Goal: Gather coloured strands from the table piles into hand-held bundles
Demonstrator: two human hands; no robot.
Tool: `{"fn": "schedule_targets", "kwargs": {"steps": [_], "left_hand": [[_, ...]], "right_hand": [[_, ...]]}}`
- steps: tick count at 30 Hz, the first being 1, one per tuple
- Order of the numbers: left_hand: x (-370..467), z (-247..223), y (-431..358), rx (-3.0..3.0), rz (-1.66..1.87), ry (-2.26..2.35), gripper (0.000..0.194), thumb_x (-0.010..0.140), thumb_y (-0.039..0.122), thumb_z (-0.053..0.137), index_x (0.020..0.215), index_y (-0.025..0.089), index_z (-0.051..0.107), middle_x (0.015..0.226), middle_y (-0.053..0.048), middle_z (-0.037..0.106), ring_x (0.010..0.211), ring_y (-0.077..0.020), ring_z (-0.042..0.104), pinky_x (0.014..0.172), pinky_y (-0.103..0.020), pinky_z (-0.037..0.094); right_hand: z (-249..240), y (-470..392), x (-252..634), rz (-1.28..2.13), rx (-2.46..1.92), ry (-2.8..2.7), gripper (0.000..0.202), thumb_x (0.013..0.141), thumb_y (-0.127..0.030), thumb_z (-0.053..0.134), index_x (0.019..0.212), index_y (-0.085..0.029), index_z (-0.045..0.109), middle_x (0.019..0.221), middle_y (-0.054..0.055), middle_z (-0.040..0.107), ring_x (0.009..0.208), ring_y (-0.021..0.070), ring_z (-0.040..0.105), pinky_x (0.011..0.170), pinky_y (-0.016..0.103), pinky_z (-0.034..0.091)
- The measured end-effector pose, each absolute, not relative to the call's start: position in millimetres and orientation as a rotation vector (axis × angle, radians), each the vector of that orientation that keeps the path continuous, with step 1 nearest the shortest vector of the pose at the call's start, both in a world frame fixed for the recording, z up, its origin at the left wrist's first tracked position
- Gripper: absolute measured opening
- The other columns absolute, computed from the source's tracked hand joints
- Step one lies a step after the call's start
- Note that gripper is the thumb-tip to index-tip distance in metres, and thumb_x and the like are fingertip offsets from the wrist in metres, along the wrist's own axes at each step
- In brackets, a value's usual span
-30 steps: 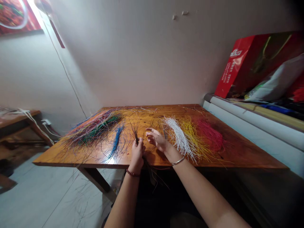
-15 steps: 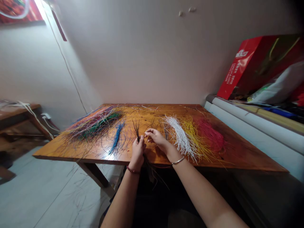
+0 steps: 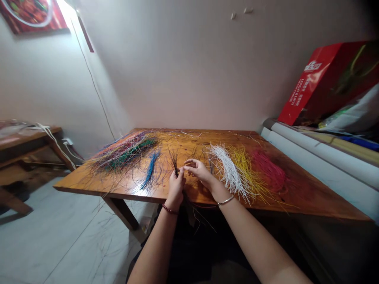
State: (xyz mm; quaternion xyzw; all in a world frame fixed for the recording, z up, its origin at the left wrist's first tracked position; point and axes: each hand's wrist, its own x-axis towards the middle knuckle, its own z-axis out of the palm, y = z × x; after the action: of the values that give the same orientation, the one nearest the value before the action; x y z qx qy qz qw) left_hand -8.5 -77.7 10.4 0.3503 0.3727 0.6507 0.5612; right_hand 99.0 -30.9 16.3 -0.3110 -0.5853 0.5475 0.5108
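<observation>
My left hand is wrapped round a bundle of thin black wires at the table's near edge. Their upper ends fan out above the thumb, and longer strands hang below the fist. Close by the left thumb, my right hand has its thumb and forefinger pinched together; what they hold, if anything, is too fine to make out. A small bundle of blue wires lies left of my hands. On the right lie bundles of white wires, yellow wires and red wires.
A large mixed heap of coloured wires covers the left of the wooden table, with green strands in front. Loose strands are scattered along the back. At the right stand long white rolls and a red gift bag.
The view has turned slightly left, so everything sits a little further right. My left hand still grips the black wires, and my right fingers stay pinched beside its thumb.
</observation>
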Motion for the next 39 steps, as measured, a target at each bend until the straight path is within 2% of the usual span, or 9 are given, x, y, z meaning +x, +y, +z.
{"fn": "schedule_targets", "kwargs": {"steps": [6, 14, 20, 23, 26, 28, 33, 39], "left_hand": [[-9.5, 9.4, -76.0, 0.797, 1.524, 0.860, 0.039, 0.060, 0.041, 0.071, 0.074, 0.017, 0.045, 0.052, 0.010, 0.030, 0.038, -0.0007, 0.023, 0.036, -0.015, 0.014], [-9.5, 12.2, -76.7, 0.729, 1.492, 0.806, 0.042, 0.061, 0.040, 0.071, 0.066, 0.019, 0.034, 0.050, 0.011, 0.021, 0.036, -0.0012, 0.016, 0.034, -0.015, 0.008], [-9.6, 8.9, -74.5, 0.741, 1.516, 0.807, 0.041, 0.062, 0.039, 0.070, 0.067, 0.018, 0.036, 0.051, 0.011, 0.020, 0.037, -0.0010, 0.016, 0.034, -0.015, 0.009], [-9.5, 6.6, -74.2, 0.745, 1.532, 0.809, 0.039, 0.064, 0.040, 0.069, 0.067, 0.018, 0.037, 0.051, 0.010, 0.021, 0.038, -0.0011, 0.017, 0.035, -0.015, 0.010], [-8.9, 5.6, -73.9, 0.736, 1.544, 0.823, 0.038, 0.065, 0.040, 0.068, 0.067, 0.018, 0.037, 0.051, 0.010, 0.021, 0.038, -0.0013, 0.017, 0.035, -0.015, 0.010], [-8.5, 5.3, -73.6, 0.727, 1.558, 0.831, 0.039, 0.065, 0.041, 0.068, 0.067, 0.018, 0.036, 0.051, 0.011, 0.020, 0.037, -0.0015, 0.017, 0.035, -0.016, 0.010], [-8.7, 3.5, -72.8, 0.743, 1.564, 0.828, 0.040, 0.065, 0.042, 0.068, 0.066, 0.018, 0.036, 0.051, 0.010, 0.021, 0.038, -0.0016, 0.018, 0.035, -0.016, 0.010], [-9.2, 2.3, -73.4, 0.770, 1.549, 0.795, 0.040, 0.068, 0.042, 0.066, 0.066, 0.019, 0.033, 0.052, 0.010, 0.019, 0.039, -0.0018, 0.017, 0.036, -0.016, 0.010]], "right_hand": [[22.8, -34.6, 96.7, 1.393, -0.709, -1.310, 0.033, 0.059, -0.029, 0.070, 0.082, -0.018, 0.049, 0.070, -0.003, 0.054, 0.056, 0.0070, 0.046, 0.050, 0.019, 0.034], [26.9, -35.8, 103.8, 1.466, -0.638, -0.992, 0.033, 0.061, -0.023, 0.067, 0.087, -0.021, 0.046, 0.075, -0.005, 0.052, 0.053, 0.0042, 0.042, 0.047, 0.015, 0.034], [30.0, -34.4, 111.8, 1.587, -0.454, -0.781, 0.030, 0.062, -0.020, 0.068, 0.083, -0.021, 0.047, 0.075, -0.006, 0.051, 0.048, 0.0024, 0.038, 0.042, 0.013, 0.034], [29.5, -32.0, 114.4, 1.635, -0.479, -0.753, 0.031, 0.065, -0.021, 0.067, 0.091, -0.024, 0.051, 0.087, -0.004, 0.056, 0.050, 0.0026, 0.041, 0.042, 0.012, 0.036], [28.0, -31.2, 116.3, 1.758, -0.499, -0.806, 0.028, 0.072, -0.031, 0.060, 0.099, -0.025, 0.054, 0.103, 0.000, 0.057, 0.053, 0.0040, 0.045, 0.043, 0.014, 0.039], [27.6, -32.9, 116.1, 1.814, -0.514, -0.895, 0.028, 0.075, -0.035, 0.055, 0.102, -0.024, 0.057, 0.107, 0.002, 0.058, 0.056, 0.0055, 0.048, 0.046, 0.015, 0.041], [24.9, -36.9, 108.2, 1.648, -0.709, -1.212, 0.030, 0.071, -0.028, 0.064, 0.100, -0.021, 0.064, 0.102, 0.005, 0.061, 0.060, 0.0053, 0.049, 0.051, 0.015, 0.040], [16.4, -28.1, 98.6, 1.404, -0.791, -1.307, 0.028, 0.063, -0.035, 0.072, 0.085, -0.018, 0.069, 0.081, 0.003, 0.064, 0.054, 0.0048, 0.045, 0.050, 0.018, 0.036]]}}
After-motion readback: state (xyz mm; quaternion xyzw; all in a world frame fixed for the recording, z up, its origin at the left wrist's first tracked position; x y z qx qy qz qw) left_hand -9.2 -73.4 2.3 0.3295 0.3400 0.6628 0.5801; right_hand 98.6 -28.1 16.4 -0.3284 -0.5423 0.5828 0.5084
